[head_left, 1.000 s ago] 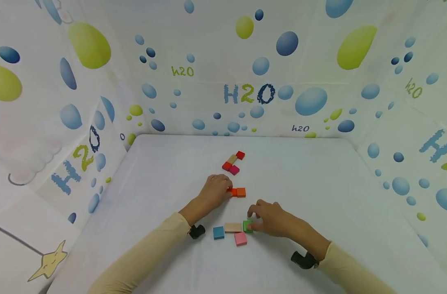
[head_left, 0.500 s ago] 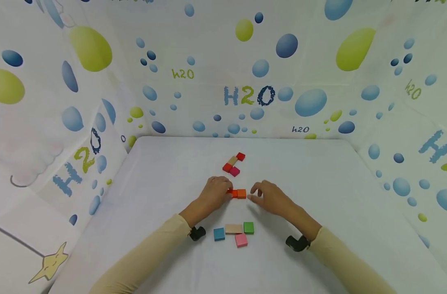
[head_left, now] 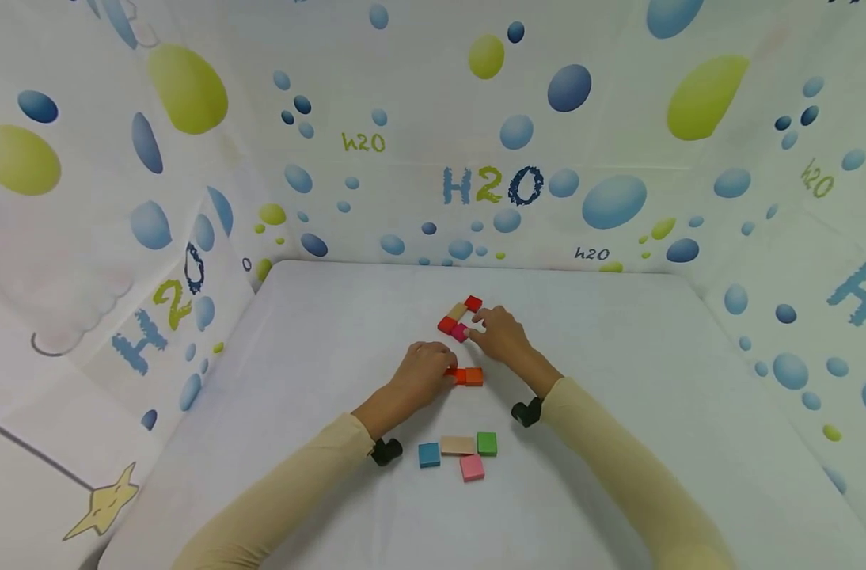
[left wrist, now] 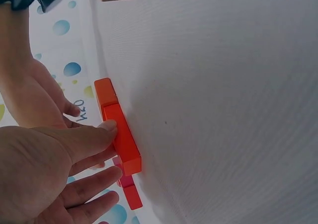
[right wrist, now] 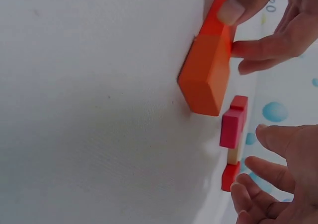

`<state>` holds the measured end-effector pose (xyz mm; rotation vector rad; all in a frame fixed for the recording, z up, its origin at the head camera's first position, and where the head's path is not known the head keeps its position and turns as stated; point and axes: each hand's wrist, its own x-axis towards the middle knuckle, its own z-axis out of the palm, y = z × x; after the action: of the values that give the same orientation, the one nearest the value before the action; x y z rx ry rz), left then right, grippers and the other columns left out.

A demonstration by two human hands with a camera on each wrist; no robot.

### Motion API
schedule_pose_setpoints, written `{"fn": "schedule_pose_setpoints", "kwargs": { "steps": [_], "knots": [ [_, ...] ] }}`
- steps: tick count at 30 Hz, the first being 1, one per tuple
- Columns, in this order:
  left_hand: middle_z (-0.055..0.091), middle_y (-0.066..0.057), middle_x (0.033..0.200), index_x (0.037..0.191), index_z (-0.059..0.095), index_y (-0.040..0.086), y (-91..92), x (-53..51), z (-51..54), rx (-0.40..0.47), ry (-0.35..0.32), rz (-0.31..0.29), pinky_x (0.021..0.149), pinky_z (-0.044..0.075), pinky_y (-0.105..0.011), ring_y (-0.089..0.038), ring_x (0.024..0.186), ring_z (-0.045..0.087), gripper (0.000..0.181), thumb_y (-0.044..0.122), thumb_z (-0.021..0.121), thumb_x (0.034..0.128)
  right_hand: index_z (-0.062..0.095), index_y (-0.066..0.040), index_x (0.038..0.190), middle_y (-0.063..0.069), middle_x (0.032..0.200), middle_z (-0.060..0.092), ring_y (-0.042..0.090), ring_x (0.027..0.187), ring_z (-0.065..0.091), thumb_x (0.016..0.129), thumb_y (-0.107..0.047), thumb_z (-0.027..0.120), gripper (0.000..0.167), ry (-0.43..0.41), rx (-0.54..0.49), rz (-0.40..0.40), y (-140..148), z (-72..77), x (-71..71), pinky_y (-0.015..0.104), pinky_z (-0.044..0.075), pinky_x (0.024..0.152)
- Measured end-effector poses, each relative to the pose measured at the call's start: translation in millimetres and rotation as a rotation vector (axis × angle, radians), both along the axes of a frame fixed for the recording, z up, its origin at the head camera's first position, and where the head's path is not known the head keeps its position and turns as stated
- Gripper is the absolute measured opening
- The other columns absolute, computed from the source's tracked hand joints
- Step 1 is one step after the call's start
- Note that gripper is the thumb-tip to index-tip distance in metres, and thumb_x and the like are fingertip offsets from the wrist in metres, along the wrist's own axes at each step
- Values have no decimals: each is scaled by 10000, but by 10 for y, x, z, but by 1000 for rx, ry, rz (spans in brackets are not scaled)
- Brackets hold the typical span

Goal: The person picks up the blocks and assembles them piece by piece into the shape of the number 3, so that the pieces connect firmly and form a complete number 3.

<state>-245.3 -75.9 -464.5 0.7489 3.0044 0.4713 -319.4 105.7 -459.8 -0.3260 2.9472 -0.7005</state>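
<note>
My left hand (head_left: 420, 377) pinches a bright red-orange block (left wrist: 124, 142) between thumb and fingers on the white table. Against that block's right end sits an orange block (head_left: 473, 377). Farther back, my right hand (head_left: 503, 334) hovers by a magenta block (right wrist: 231, 128), thumb and fingers spread and apart from it in the right wrist view. The magenta block touches a red block (head_left: 446, 324). From there a tan block (head_left: 457, 312) runs diagonally to another red block (head_left: 473, 302).
Nearer me lie a blue block (head_left: 429, 455), a flat tan block (head_left: 457, 446), a green block (head_left: 486, 443) and a pink block (head_left: 472, 468). Printed sheets (head_left: 419, 95) surround the white table (head_left: 604, 356) at the back and sides.
My right hand has moved away from the green block, past the orange one, to the magenta block at the back. The left hand keeps its hold in the same place.
</note>
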Motion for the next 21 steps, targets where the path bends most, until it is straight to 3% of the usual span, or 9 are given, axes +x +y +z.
{"fn": "schedule_pose_setpoints", "kwargs": {
  "steps": [9, 17, 21],
  "knots": [
    [751, -101, 1224, 1149, 787, 90, 8, 12, 11, -4, 15, -9, 1165, 435, -512, -288, 1250, 642, 239, 210, 814, 944, 675, -185, 1417, 183, 1305, 611, 326, 1211, 595, 1053, -236, 650, 369, -49, -16, 63, -24, -146, -215, 523, 548, 983],
    [754, -98, 1210, 1135, 789, 96, 2, 6, 2, -18, 39, -18, 1156, 446, -516, -289, 1237, 649, 235, 228, 817, 943, 685, -201, 1401, 178, 1312, 604, 319, 1233, 571, 1049, -246, 656, 356, -67, 11, 56, -31, -139, -202, 560, 514, 1015],
    [756, -96, 1199, 1127, 789, 104, -5, 2, -12, -24, 46, -18, 1147, 453, -521, -288, 1224, 652, 232, 237, 820, 940, 684, -168, 1370, 187, 1348, 585, 339, 1276, 544, 1043, -255, 659, 340, -114, -13, 54, 20, -85, -153, 612, 463, 1056]
  ]
}}
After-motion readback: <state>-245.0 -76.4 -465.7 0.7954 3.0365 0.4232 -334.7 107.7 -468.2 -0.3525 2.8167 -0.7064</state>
